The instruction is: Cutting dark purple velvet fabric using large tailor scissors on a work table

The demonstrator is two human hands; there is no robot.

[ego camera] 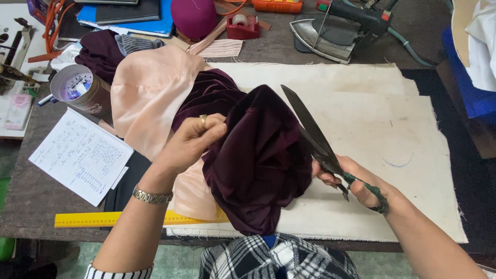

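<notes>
My left hand [194,138], with a ring and a metal wristwatch, pinches up a fold of dark maroon velvet cloth [258,160] that hangs in a bunch over the table's front edge. My right hand [356,183] grips the green handles of large dark tailor's scissors [315,137], whose closed blades point up and away, right beside the velvet's right edge. Under the velvet lies pale peach satin cloth [150,90]. All of it rests on a cream cloth sheet [392,129] spread over the table.
A yellow ruler [88,219] lies along the front edge. A handwritten paper sheet [80,155] and a brown cylindrical container [82,90] sit at left. At the back are an iron [336,28], a red tape dispenser [243,26], a magenta rounded form [194,15] and blue folders [124,20].
</notes>
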